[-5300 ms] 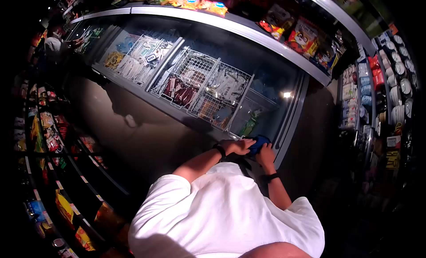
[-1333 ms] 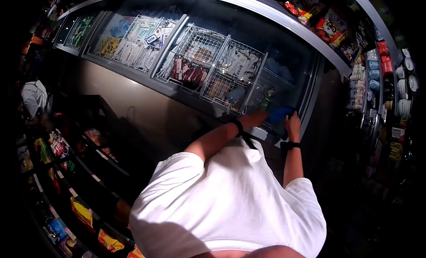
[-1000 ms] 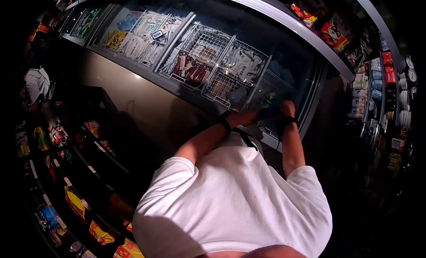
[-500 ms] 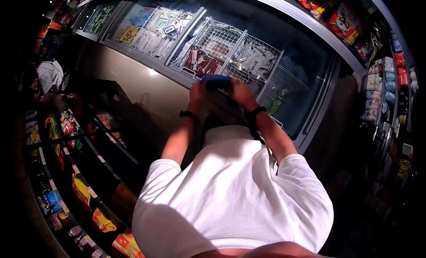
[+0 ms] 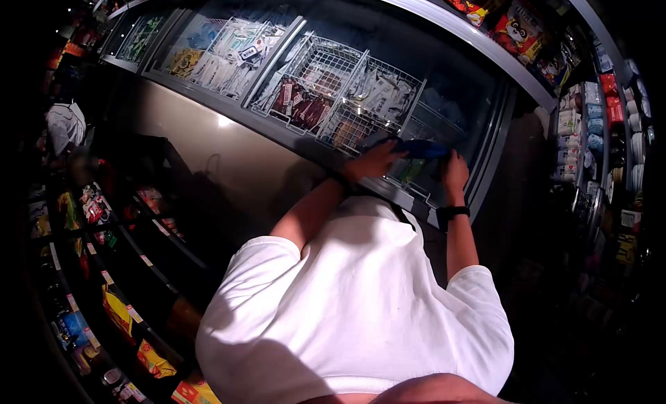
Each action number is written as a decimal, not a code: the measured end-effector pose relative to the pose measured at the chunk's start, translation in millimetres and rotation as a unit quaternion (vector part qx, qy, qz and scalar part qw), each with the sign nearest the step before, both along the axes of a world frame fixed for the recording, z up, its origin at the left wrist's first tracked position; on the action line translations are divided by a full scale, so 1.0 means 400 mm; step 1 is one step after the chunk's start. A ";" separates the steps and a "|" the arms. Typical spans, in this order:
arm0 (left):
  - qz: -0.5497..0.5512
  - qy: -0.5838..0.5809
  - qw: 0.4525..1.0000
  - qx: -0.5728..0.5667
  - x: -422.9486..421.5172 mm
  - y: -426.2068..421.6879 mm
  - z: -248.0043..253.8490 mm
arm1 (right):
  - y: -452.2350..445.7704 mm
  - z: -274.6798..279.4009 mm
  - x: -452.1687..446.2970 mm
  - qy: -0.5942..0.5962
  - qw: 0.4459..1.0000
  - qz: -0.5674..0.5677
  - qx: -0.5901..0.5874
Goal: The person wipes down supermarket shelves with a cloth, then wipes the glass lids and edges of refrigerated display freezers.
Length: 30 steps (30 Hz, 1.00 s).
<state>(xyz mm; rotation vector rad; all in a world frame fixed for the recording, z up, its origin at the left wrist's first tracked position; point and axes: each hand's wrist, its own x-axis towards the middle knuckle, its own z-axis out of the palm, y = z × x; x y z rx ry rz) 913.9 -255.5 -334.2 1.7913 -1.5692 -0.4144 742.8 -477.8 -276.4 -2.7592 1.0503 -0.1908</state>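
A dark blue, soft-looking item, perhaps a cloth, stretches between my two hands above the front right part of a chest freezer. My left hand is at its left end, fingers over it. At the other end my right hand pinches it, with a black band on the wrist. Beneath and beyond the hands, wire baskets in the freezer hold wrapped ice creams and brown-red packs. Shadow hides the exact grip of both hands.
Low shelves with snack packets run along the left. A person in a white top is at the far left. Shelves with stacked packs stand at the right, and snack bags lie beyond the freezer's rail.
Both hands have moved right along the freezer's front edge with the blue item. They are farther apart, and the item now looks longer and flatter between them. The view has shifted slightly.
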 end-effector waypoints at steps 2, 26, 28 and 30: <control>-0.057 -0.081 0.995 0.002 -0.057 0.002 0.021 | -0.060 -0.031 0.022 0.031 0.997 -0.017 -0.063; 0.287 -0.167 0.940 0.082 0.157 0.236 0.026 | 0.154 -0.122 0.229 -0.037 0.970 0.230 0.065; 0.224 -0.246 0.943 0.024 0.082 0.164 0.000 | 0.084 -0.139 0.137 -0.010 0.990 0.125 0.065; 0.114 -0.173 0.978 -0.012 -0.025 0.107 0.129 | 0.057 -0.129 0.035 0.040 0.998 0.009 0.043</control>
